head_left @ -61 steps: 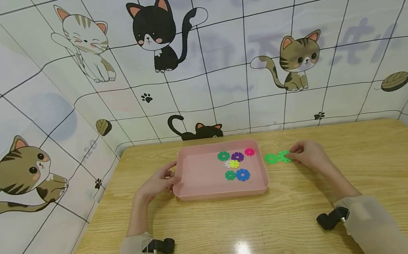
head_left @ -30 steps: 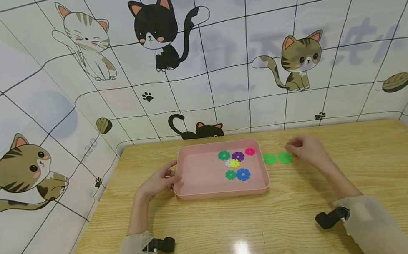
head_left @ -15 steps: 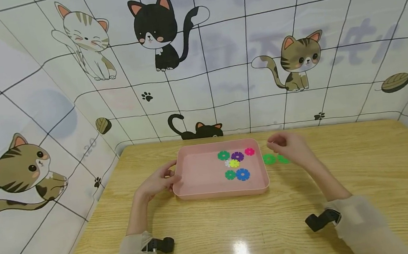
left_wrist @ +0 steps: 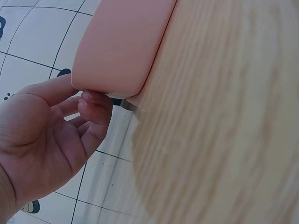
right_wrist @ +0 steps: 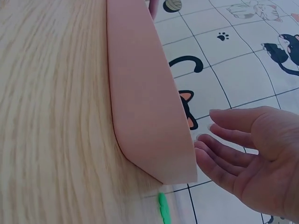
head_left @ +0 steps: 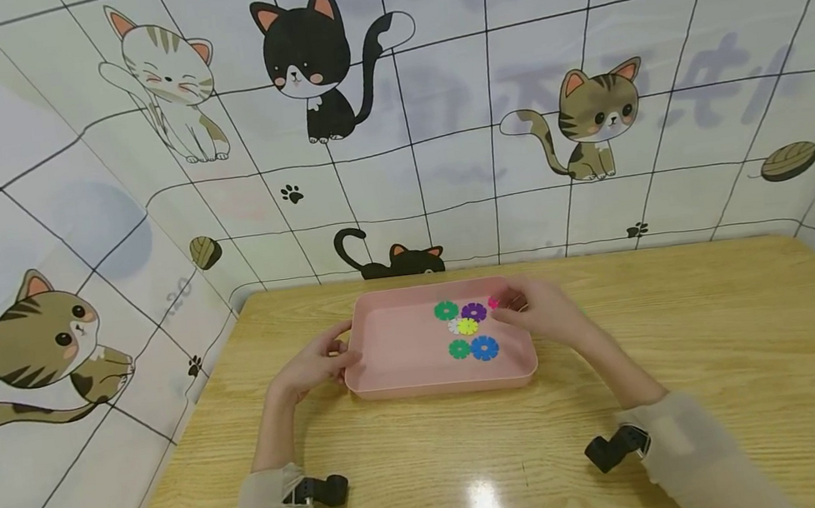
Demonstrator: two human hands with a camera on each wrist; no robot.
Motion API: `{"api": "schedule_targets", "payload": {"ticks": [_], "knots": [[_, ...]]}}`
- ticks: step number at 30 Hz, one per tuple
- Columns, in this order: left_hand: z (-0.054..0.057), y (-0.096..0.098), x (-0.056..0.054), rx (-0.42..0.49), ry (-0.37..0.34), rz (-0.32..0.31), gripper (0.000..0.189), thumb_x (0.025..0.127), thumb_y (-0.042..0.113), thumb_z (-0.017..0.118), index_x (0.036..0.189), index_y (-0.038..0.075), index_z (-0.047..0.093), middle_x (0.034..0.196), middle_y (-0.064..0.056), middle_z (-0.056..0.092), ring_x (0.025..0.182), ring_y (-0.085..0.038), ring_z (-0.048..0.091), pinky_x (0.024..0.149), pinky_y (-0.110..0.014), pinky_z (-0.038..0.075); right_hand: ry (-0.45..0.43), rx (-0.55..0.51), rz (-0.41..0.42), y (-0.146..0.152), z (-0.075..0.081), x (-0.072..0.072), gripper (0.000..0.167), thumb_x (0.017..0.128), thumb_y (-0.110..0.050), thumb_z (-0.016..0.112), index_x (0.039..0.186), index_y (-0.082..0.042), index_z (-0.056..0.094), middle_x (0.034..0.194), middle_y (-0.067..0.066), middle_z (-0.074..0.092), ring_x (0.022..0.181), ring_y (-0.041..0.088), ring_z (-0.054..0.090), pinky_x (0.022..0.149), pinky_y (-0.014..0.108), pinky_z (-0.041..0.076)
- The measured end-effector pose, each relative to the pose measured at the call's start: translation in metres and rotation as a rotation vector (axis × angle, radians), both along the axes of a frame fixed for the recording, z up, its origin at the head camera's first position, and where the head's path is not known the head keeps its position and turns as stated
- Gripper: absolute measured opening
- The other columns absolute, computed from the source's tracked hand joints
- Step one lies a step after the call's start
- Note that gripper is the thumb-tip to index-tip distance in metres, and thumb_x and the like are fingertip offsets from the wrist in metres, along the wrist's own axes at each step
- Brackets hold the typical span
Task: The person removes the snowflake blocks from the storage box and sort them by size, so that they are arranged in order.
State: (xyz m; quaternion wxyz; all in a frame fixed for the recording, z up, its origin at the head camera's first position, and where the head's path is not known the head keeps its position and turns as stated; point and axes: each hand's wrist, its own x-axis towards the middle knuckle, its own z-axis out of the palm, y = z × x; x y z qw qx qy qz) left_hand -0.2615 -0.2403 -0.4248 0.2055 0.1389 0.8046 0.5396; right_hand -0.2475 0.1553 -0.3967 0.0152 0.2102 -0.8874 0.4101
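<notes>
My left hand [head_left: 315, 369] grips the left end of a pink tray [head_left: 423, 391], thumb over the rim; the left wrist view shows its fingertips against the end wall. Inside the tray, toward the right, lie notched plastic snowflake discs: two teal, one purple [head_left: 474, 312], one white, one yellow [head_left: 468, 326] and one blue [head_left: 484, 347]. My right hand [head_left: 545, 309] hovers over the tray's right end, fingertips close by a pink disc [head_left: 493, 302] that they partly cover. In the right wrist view its fingers are loosely bent with nothing between them.
A green disc [right_wrist: 164, 208] lies on the wooden table [head_left: 432, 469] just outside the tray's right end; the right hand hides that spot in the head view. A wall [head_left: 457, 156] with printed cats rises behind the table.
The right hand has let go of a green disc beside the tray, lifted, and moved left over the tray's right end to the pink disc. The left hand stays on the tray.
</notes>
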Motion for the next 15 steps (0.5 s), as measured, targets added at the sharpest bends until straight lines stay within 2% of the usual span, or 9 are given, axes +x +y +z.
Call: {"api": "schedule_targets", "payload": {"ticks": [8, 15], "knots": [[0.0, -0.001, 0.0, 0.001, -0.001, 0.004, 0.068, 0.102, 0.007, 0.059, 0.16, 0.003, 0.023, 0.096, -0.012, 0.052, 0.069, -0.019, 0.054, 0.064, -0.028, 0.048, -0.088, 0.103, 0.094, -0.022, -0.009, 0.0, 0.027, 0.093, -0.014, 0.074, 0.115, 0.002, 0.068, 0.099, 0.005, 0.067, 0.092, 0.022, 0.063, 0.085, 0.038, 0.055], [-0.002, -0.002, 0.0, -0.007, 0.0, 0.004, 0.068, 0.102, 0.008, 0.058, 0.16, 0.002, 0.022, 0.098, -0.012, 0.052, 0.069, -0.018, 0.053, 0.064, -0.028, 0.047, -0.121, 0.135, 0.146, -0.032, -0.014, 0.001, 0.033, 0.087, -0.003, 0.079, 0.116, 0.006, 0.065, 0.107, 0.015, 0.067, 0.103, 0.033, 0.064, 0.093, 0.046, 0.053]]}}
